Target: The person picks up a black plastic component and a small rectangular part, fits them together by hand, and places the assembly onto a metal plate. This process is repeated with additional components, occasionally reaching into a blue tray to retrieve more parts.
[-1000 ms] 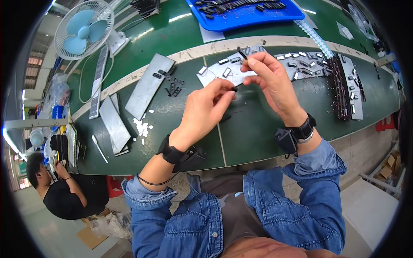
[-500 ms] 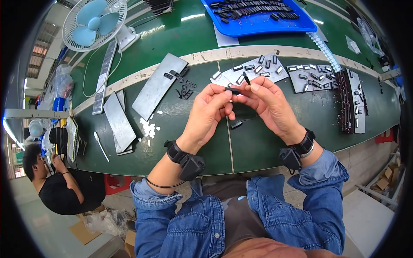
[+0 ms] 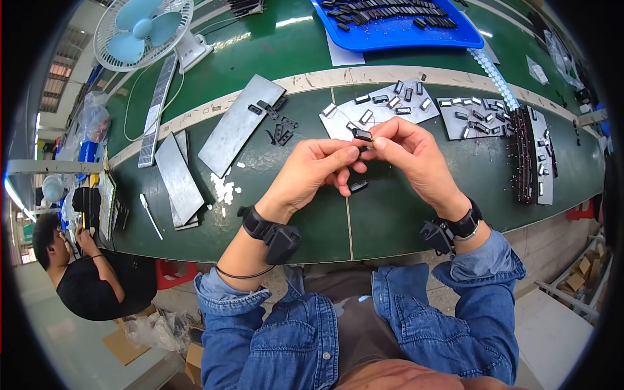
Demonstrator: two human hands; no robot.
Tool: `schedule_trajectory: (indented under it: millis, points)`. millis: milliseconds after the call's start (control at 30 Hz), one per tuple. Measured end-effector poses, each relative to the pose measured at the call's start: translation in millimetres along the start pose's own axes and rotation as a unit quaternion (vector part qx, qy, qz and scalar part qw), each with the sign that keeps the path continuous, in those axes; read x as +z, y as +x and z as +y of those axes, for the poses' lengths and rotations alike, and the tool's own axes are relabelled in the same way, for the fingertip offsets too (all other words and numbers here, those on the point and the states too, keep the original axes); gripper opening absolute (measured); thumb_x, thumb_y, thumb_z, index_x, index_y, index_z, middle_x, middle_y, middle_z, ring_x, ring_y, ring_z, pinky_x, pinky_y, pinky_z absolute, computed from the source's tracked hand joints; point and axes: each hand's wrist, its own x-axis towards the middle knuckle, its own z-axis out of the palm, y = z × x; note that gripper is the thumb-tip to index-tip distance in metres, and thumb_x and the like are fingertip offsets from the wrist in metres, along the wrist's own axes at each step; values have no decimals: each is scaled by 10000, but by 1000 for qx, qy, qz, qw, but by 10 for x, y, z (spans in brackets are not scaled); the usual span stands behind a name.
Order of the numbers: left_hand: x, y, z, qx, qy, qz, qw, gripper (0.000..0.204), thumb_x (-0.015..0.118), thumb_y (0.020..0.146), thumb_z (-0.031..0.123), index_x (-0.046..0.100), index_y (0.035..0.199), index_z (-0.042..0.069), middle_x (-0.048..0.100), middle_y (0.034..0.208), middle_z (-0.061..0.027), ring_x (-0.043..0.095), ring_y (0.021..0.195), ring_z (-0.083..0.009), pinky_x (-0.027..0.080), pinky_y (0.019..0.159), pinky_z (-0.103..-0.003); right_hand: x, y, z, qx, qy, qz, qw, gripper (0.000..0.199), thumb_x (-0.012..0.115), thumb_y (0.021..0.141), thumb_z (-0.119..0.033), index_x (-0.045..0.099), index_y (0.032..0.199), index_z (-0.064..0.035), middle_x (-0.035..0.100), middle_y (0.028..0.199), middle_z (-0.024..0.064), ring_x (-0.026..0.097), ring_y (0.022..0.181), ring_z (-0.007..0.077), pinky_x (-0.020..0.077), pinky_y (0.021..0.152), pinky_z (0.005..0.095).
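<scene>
Both my hands meet over the middle of the table with fingertips close together. My right hand [image 3: 419, 162] pinches a small black rectangular part [image 3: 362, 135] with a shiny edge between thumb and fingers. My left hand [image 3: 318, 168] is closed just beside and below it, thumb pressed to forefinger; what lies in that pinch is hidden by the fingers. Under my hands another small black part [image 3: 358, 186] lies on the green table [image 3: 305, 227]. Just beyond, a grey plate [image 3: 341, 122] carries several small black parts with shiny faces.
More parts sit on a second plate [image 3: 455, 129] at right, beside a dark bundle of wired parts [image 3: 522, 159]. A blue tray [image 3: 390, 40] stands far. Left are bare grey plates [image 3: 240, 123], black frames [image 3: 284, 133], white scraps [image 3: 224, 190], a fan [image 3: 143, 29] and a seated person [image 3: 88, 279].
The black part between my fingertips has been turned, so its long side now shows above them. My left hand has shifted slightly down, and its fingers have curled more.
</scene>
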Motion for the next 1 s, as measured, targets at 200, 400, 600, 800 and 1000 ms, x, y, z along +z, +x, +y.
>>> schedule_trajectory:
  millis: [200,400,600,800,1000]
  points:
    - [27,-17,-10,158,147,115,970,291,688,1001,123,709,1257,-13,751,1109,-112,674,815,-128,577,749,-267,-16,8,-49,-90,-281,56,954,33,623,967,-22,611,959,7,676,1039,68,667,984,127,555,917,292]
    - [123,82,-154,398,463,155,777,254,772,882,79,769,1135,57,775,1044,-96,730,930,-261,582,817,-350,45,-12,0,-107,-341,34,933,27,628,934,14,604,939,24,694,972,91,659,872,119,570,826,291]
    - [135,64,-185,390,473,176,770,251,791,870,93,771,1118,59,776,1026,-104,737,964,-275,583,820,-356,71,-15,-6,-121,-321,36,939,37,637,937,4,615,951,30,697,985,85,663,889,116,568,840,289]
    - [174,30,-193,346,456,190,798,239,784,885,107,773,1118,58,779,1016,-110,748,918,-268,586,779,-354,68,-24,-22,-101,-303,38,947,43,643,946,-10,633,962,29,699,942,55,655,865,100,557,833,274]
    - [171,38,-195,346,468,195,790,234,782,890,123,775,1113,54,780,996,-111,751,890,-266,586,753,-354,62,-14,-9,-92,-303,44,948,49,653,950,-23,646,965,23,695,910,35,647,849,85,551,809,264]
